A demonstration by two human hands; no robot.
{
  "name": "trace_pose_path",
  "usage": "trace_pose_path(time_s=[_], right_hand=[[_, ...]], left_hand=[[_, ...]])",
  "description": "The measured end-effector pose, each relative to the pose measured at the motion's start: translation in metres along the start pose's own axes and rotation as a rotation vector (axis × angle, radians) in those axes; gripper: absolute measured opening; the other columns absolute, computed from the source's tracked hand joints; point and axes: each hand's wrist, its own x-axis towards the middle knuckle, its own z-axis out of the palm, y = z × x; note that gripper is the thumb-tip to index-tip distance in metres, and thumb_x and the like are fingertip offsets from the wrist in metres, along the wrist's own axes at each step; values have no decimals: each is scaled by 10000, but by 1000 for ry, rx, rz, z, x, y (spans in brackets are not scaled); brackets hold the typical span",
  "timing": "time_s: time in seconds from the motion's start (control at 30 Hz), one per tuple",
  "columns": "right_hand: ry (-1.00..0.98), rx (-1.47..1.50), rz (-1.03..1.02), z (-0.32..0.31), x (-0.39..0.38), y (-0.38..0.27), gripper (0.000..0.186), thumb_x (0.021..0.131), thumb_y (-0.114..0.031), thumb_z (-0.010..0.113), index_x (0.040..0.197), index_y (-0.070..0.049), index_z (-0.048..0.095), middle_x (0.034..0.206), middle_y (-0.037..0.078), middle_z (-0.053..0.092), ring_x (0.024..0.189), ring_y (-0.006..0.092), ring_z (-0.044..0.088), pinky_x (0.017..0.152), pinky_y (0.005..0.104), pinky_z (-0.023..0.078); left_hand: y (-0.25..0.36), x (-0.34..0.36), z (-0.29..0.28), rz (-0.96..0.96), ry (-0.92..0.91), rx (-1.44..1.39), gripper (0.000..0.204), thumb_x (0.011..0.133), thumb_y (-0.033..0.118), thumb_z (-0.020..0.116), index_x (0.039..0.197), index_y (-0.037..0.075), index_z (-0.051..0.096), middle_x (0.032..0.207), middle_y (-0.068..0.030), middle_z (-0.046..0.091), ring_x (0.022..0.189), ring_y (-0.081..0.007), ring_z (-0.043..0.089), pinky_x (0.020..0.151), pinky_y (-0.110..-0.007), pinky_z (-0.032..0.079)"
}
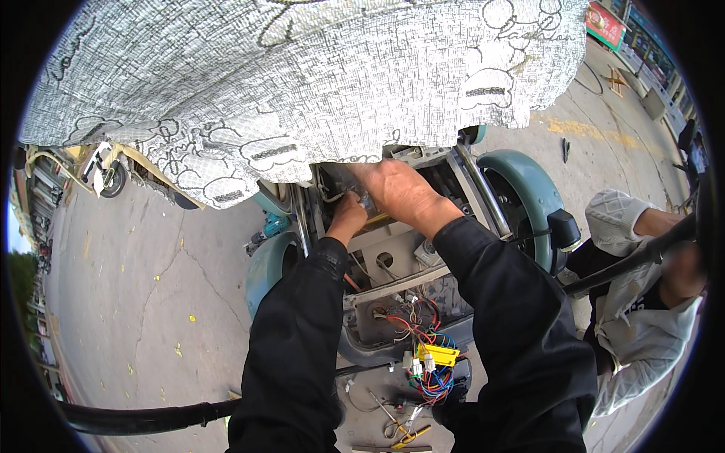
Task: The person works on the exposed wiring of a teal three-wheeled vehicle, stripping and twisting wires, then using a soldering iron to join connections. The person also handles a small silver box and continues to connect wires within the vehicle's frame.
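Both my hands are inside the open frame of a small vehicle with teal fenders [532,185]. My left hand [349,217] is closed, with bent fingers around something small that I cannot make out, beside a pale cable [326,190]. Close by on its right, my right hand [399,195] reaches in from above with its back toward me. Its fingers are hidden below the edge of a grey-white patterned cover [362,90]. Beneath my hands lies a beige panel with a round hole [385,260].
A bundle of coloured wires [434,389] with white connectors and a yellow part [438,355] lies between my arms. Nearer are a screwdriver [384,408] and a yellow-handled tool [411,436]. A teal power tool [273,225] is at left. A person in a white cardigan [642,340] is at right.
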Motion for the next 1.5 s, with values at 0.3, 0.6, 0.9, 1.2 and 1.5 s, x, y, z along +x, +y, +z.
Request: trace_pose_path(time_s=[0.3,0.6,0.9,1.2,1.5], right_hand=[[-24,-26,-20,3,3,0,642,864,-19,712,1471,-52,508,939,252,762,881,403,773,797,491,640],[-121,-55,41,1,3,-2,652,899,14,634,1529,-71,489,1269,281,671,928,399,767,789,464,649],[-44,-62,-23,0,9,3,492,898,-28,681,1381,-79,603,989,225,770,915,374,777,810,455,644],[-61,-131,-136,23,30,7,502,921,-32,645,1417,-106,622,1131,193,764,1047,363,763,886,457,635],[-159,-460,20,13,43,-3,285,986,-143,675,1246,-151,792,1275,95,770,1230,234,717,1000,407,567]], left_hand=[[-27,26,17,193,62,54,344,1035,157,647,1341,9,591,1358,-251,670,1298,-412,637,1065,-453,500],[-31,30,18,209,32,57,382,1017,149,653,1352,-13,566,1322,-250,685,1264,-410,659,1033,-460,515],[1,-3,-5,37,-31,-22,402,962,131,710,1313,-21,589,1330,-265,691,1274,-404,662,1027,-457,521],[0,0,-9,-56,-184,-301,255,1032,93,617,1250,-30,571,875,-181,796,679,-231,750,563,-365,578],[17,-15,-14,-145,-162,-357,227,1047,111,603,1218,-38,579,874,-181,794,732,-263,784,622,-378,641]])
